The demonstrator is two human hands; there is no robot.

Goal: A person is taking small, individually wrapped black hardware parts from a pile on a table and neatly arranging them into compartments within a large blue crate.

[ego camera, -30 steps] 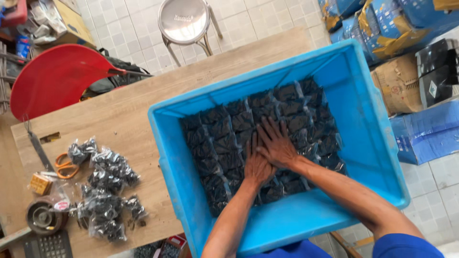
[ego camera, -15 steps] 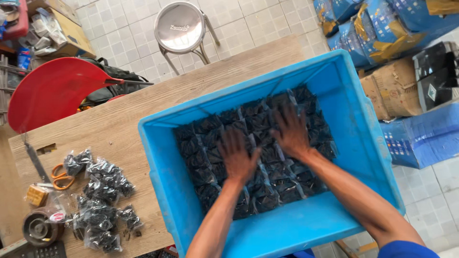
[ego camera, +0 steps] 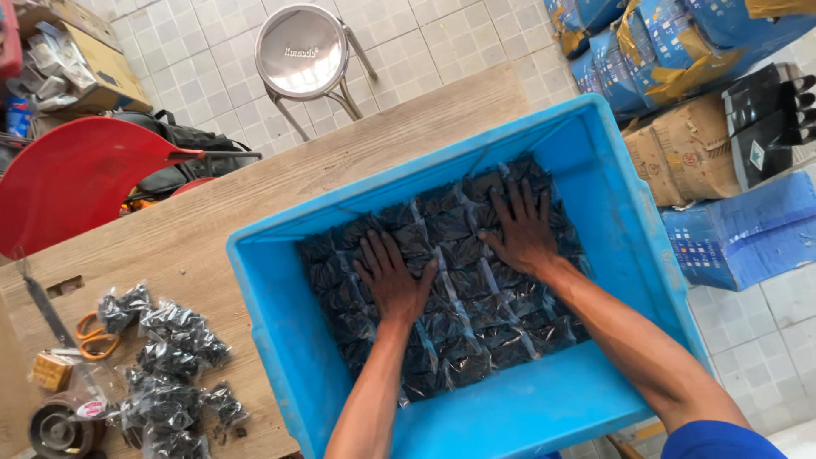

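Here my left hand [ego camera: 393,276] and right hand [ego camera: 524,229] lie flat, fingers spread apart, palms pressing the layer of small black-filled bags [ego camera: 476,331] directly beneath them inside the blue crate [ego camera: 544,408], with loose bags [ego camera: 174,336] on the counter [ego camera: 212,229] left of my left hand.

left hand [ego camera: 391,280] flat, palm down | right hand [ego camera: 523,229] flat, fingers spread | forearms extended

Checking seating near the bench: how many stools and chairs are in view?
2: a round metal stool on the tiled floor beyond the table, and a red chair at the table's left. More may sit out of frame.
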